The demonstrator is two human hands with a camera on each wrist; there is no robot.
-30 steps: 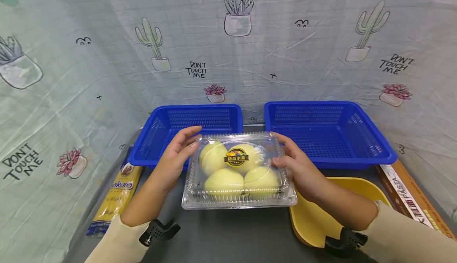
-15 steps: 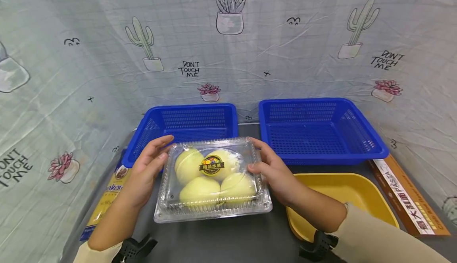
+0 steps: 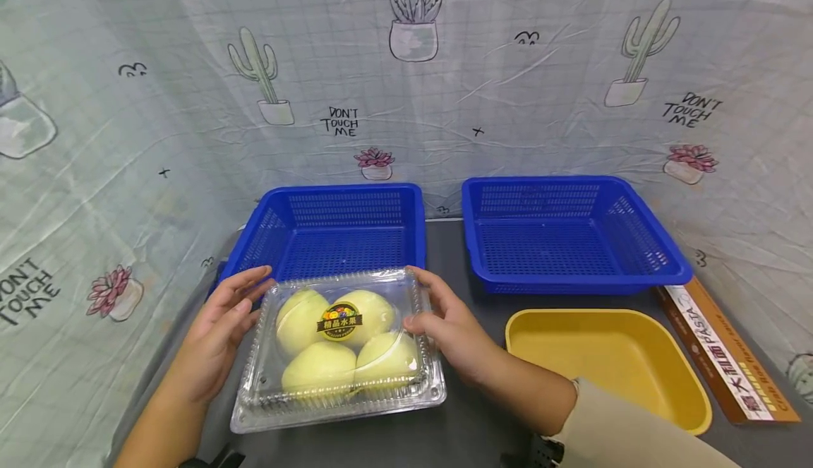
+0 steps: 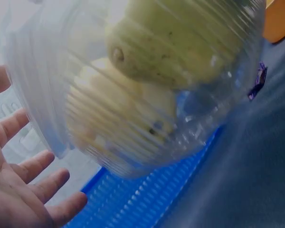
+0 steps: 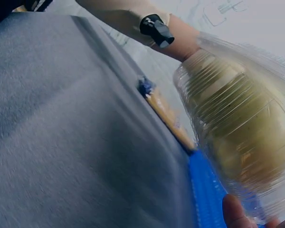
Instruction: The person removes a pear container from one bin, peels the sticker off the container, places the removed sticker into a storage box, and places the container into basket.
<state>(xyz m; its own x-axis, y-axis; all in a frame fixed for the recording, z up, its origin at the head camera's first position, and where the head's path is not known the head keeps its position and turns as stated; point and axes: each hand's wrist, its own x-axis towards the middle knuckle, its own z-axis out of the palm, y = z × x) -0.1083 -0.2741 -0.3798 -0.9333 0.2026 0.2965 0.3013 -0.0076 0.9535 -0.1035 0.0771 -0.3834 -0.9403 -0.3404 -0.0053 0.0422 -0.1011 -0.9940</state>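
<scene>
A clear plastic clamshell box [image 3: 333, 416] with several pale yellow-green fruits [image 3: 320, 369] inside hangs tilted above the dark table, in front of the left blue basket. A dark fruit label [image 3: 339, 321] sits on its lid. My right hand [image 3: 454, 327] grips the box's right side, thumb on top; fingertips [image 5: 233, 209] show at its edge in the right wrist view. My left hand [image 3: 212, 344] is at the left side with fingers extended. In the left wrist view those fingers [image 4: 35, 166] are spread beside the box; whether they touch it I cannot tell.
Two blue mesh baskets [image 3: 356, 187] [image 3: 574, 281] stand at the back against a printed curtain [image 3: 473, 87]. A yellow tray [image 3: 591, 313] lies front right, beside pasta boxes [image 3: 724, 355]. A yellow pasta bag [image 5: 166, 114] lies at left. A small purple wrapper [image 4: 259, 80] is on the table.
The box has moved left and toward me with both hands, uncovering the left basket and yellow tray. My right hand keeps its grip; the left arm now hides the pasta bag in the head view.
</scene>
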